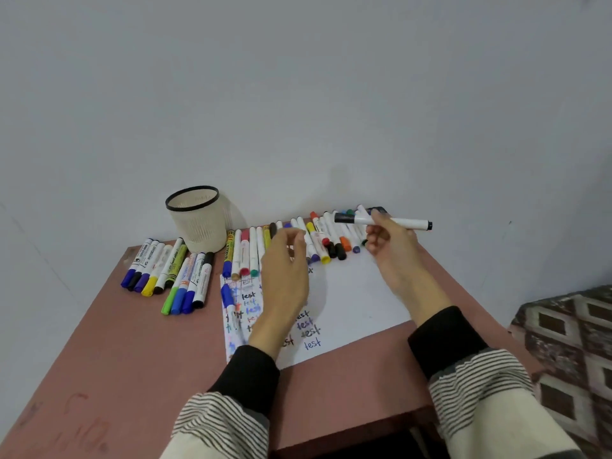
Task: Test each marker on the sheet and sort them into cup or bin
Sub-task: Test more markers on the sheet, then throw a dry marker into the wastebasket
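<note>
we count 1 cup [198, 217] at 10 o'clock, 1 sheet [347, 303] at centre, 10 markers in the left pile [169, 274] at 9, 1 blue marker [228, 298] on the sheet, 1 black-capped marker [384, 221] held at 1. back row [298, 243] at 12: roughly 20, partly hidden, exact count unclear.

- bare patch of the white paper sheet [357, 293] on its right half, easy to get at
- row of capped markers [318, 240] blocks its far edge
- ribbed cream cup [198, 220] sits off its far-left corner
</note>
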Available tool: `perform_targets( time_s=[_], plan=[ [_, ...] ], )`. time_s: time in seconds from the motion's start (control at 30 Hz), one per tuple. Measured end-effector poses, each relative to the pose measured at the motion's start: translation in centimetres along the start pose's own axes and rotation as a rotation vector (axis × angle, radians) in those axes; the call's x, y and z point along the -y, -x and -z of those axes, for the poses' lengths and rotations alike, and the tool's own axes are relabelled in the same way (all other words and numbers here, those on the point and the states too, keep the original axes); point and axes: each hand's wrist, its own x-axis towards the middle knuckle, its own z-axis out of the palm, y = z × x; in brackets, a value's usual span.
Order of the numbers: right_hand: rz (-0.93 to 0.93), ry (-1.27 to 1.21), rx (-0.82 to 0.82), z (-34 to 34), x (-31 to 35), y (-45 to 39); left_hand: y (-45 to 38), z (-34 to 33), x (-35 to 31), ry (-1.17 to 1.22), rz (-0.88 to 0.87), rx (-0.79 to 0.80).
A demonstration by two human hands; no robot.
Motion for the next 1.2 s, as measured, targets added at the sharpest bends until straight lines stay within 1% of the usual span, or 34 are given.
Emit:
perform_targets(
  time_s=[0.1,0.13,0.2,0.27,0.37,0.47,0.6,0.7,0.8,0.87,0.93,1.0,1.1,1.2],
  plan=[
    [0.088,0.026,-0.132,4.4,3.5,0.1,1.8,-5.1,-1.4,-0.022,-0.041,0.109],
    [0.128,0.048,-0.187,6.7,5.1,0.5,2.6,-7.4,-2.3,-0.031,-0.052,0.161],
    [0.171,0.107,-0.247,10.2,6.9,1.0,3.5,-10.4,-2.9,-0.083,-0.071,0.247],
    [0.220,0.206,-0.324,14.3,8.5,1.7,4.6,-13.5,-3.9,-0.145,-0.106,0.338],
    [0.208,0.398,-0.464,20.1,8.7,2.2,5.7,-16.3,-4.8,-0.270,-0.217,0.421],
    [0.084,0.640,-0.547,25.8,6.8,2.8,6.0,-17.3,-4.6,-0.430,-0.277,0.493],
    [-0.160,0.883,-0.586,32.3,2.4,4.4,5.7,-17.1,-3.8,-0.584,-0.219,0.613],
    [-0.309,1.000,-0.587,36.1,-1.5,5.3,5.8,-17.6,-3.5,-0.640,-0.242,0.643],
    [-0.437,1.123,-0.569,37.3,-3.9,6.5,5.8,-17.8,-3.3,-0.643,-0.245,0.631],
    [-0.480,1.147,-0.575,37.6,-4.5,7.2,5.7,-17.8,-3.3,-0.648,-0.256,0.618],
    [-0.485,1.185,-0.567,38.2,-4.9,7.5,5.7,-17.8,-3.3,-0.647,-0.269,0.611],
    [-0.461,1.212,-0.564,38.8,-5.2,7.4,5.6,-17.8,-3.3,-0.647,-0.264,0.612],
    [-0.396,1.138,-0.613,38.6,-4.9,6.9,5.6,-17.7,-3.3,-0.617,-0.261,0.599],
    [-0.258,1.037,-0.604,36.5,-3.3,6.1,5.5,-17.3,-3.7,-0.508,-0.241,0.551]
  ],
)
